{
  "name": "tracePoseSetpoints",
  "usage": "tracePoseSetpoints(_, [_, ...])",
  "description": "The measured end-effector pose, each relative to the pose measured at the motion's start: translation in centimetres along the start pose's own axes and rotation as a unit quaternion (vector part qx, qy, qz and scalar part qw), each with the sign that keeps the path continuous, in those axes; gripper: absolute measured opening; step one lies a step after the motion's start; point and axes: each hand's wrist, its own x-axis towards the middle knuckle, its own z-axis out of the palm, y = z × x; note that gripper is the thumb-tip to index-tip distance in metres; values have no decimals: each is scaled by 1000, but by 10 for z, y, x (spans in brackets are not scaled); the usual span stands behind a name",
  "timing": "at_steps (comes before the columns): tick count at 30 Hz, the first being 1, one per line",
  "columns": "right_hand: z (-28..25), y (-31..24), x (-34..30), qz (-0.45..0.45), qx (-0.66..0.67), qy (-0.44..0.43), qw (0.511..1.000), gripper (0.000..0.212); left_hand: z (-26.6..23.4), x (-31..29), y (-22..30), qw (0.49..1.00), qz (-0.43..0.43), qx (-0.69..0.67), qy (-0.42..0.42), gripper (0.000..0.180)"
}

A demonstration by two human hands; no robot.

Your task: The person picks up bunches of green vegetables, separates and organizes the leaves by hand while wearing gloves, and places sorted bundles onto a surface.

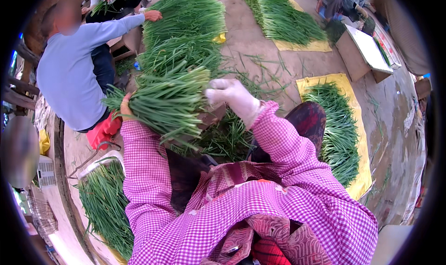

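Observation:
A thick bunch of green chives (pixel 169 102) is held up in front of me, its pale stalk ends pointing right. My left hand (pixel 126 106) is wrapped round its leafy left part, the fingers partly hidden by leaves. At the stalk ends is my right hand (pixel 234 97) in a white glove, its fingers bent together close against the bunch. Whether a stalk is pinched between them cannot be made out. Below the bunch, loose chives (pixel 225 137) lie between my knees.
Chives lie in a long bed (pixel 183 21) ahead, on yellow sheets at far right (pixel 320 46) and right (pixel 364 165), and in a pile (pixel 104 195) at lower left. A co-worker (pixel 74 74) sits close on the left, reaching over the bed. A white-topped box (pixel 364 51) stands at right.

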Motion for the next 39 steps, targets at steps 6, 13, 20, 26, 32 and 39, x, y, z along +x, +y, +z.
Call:
tracePoseSetpoints(6, [-65,14,-23,-23,-129,81,988,33,4,-9,-4,996,20,-90,-14,48])
tracePoseSetpoints(13, [47,2,26,79,-113,44,989,40,-72,61,-12,975,-24,-78,-208,51])
tracePoseSetpoints(20, [-32,15,-10,98,6,-9,995,26,-93,42,-8,995,41,-88,-39,59])
tracePoseSetpoints(26, [-36,17,-3,-99,156,73,980,26,-62,25,-1,990,66,-78,100,49])
tracePoseSetpoints(32, [-63,7,-4,-83,56,104,990,31,-78,22,15,982,88,-89,143,51])
tracePoseSetpoints(39, [46,31,44,-45,-211,-31,976,55,-53,29,-1,988,78,-89,103,52])
